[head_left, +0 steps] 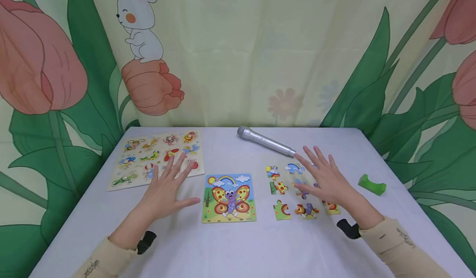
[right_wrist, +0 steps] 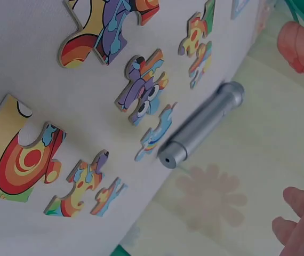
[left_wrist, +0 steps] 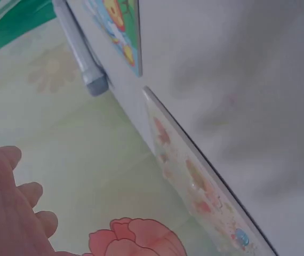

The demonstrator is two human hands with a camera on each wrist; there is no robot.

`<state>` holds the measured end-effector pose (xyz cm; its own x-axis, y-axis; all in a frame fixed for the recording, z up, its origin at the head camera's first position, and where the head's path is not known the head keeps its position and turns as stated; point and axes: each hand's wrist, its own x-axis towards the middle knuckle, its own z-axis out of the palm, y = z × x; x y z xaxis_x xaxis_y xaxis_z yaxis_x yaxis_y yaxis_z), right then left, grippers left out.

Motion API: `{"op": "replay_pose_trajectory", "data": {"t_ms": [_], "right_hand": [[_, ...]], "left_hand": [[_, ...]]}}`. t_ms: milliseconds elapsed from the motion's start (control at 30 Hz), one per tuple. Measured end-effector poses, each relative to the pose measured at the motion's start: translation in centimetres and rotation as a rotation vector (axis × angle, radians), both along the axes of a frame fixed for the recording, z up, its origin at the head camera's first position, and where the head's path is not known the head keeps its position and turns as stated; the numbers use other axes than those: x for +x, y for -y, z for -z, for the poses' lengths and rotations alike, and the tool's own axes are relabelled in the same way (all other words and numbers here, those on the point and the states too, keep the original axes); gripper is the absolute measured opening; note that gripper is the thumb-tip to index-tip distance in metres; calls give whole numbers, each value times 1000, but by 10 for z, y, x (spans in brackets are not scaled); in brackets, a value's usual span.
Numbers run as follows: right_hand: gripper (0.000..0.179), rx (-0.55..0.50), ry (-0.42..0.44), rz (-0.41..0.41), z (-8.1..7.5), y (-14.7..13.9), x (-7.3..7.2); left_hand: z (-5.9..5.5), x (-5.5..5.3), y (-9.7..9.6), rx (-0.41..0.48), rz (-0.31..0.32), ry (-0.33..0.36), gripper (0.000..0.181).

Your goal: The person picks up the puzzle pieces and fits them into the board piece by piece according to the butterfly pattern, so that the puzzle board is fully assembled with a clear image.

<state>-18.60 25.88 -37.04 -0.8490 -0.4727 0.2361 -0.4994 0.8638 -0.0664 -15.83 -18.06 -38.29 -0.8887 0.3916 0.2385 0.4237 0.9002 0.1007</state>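
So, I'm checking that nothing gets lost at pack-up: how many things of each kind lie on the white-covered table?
Loose multicoloured jigsaw pieces: 9
Flat rectangular butterfly-picture board: 1
Cream rectangular board with small-animal pictures: 1
Silver stick-shaped microphone: 1
Green curved block: 1
Total: 13

Head view from above both hands [head_left: 163,196] [head_left: 330,184]

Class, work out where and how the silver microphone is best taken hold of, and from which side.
The silver microphone is probably best gripped around its slim handle, coming from above with the right hand: it lies on its side on the table, handle end nearer that hand, wider head pointing away.
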Motion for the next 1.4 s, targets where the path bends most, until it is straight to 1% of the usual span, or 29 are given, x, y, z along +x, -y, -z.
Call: {"op": "replay_pose_trajectory", "data": {"t_ms": [133, 233, 333, 467, 600, 767, 900, 1100, 1233, 1400], "right_hand": [[81, -6, 40, 10, 2, 2, -2], [80, -21, 72, 5, 3, 5, -5], [78, -38, 104, 2, 5, 9, -10], [77, -57, 153, 2, 9, 14, -17], [74, -112, 206, -24, 14, 20, -26], [69, -199, 280, -53, 23, 25, -38], [66, -225, 305, -53, 29, 30, -45], [60, -242, 336, -33, 33, 37, -51], [57, -231, 365, -13, 37, 41, -55], [55, -205, 384, 0, 39, 45, -59]], "left_hand": [[3, 2, -1, 32, -19, 25, 97], [5, 3, -2, 78, -31, 41, 99], [9, 4, -4, 138, -43, 79, 101], [18, 8, -7, 214, -60, 142, 104], [24, 11, -12, 295, -67, 195, 105], [28, 14, -20, 387, -62, 255, 105], [32, 14, -24, 426, -64, 274, 105], [37, 14, -29, 482, -62, 299, 103], [41, 14, -35, 509, -53, 317, 102], [46, 14, -40, 548, -36, 356, 101]]}}
